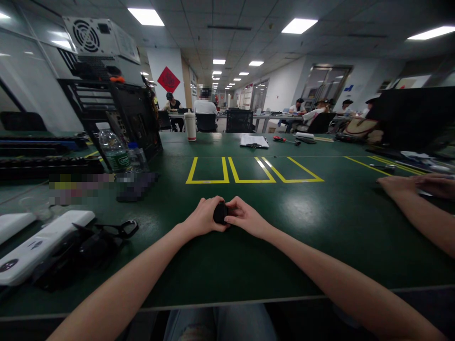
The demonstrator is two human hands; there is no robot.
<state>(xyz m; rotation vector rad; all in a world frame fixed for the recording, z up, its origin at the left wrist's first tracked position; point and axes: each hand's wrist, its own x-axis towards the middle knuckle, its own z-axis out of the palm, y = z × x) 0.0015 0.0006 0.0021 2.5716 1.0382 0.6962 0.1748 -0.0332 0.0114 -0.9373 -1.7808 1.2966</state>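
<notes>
A small black round object (220, 213) is held between my two hands, just above or on the green table (249, 270); I cannot tell which. My left hand (206, 215) curls around its left side, thumb below and fingers over the top. From the right, the fingertips of my right hand (243, 216) press against its edge. Much of the object is hidden by the fingers, so its exact kind does not show. Beyond the hands, yellow tape outlines (208, 182) mark the table.
Left lie black glasses (128, 229), a white power-bank-like device (46, 246), a water bottle (115, 151) and an open computer case (131, 113). Farther back are a white cup (191, 127), a clipboard (254, 141) and a red screwdriver (279, 139). Another person's hands (401, 187) rest at right.
</notes>
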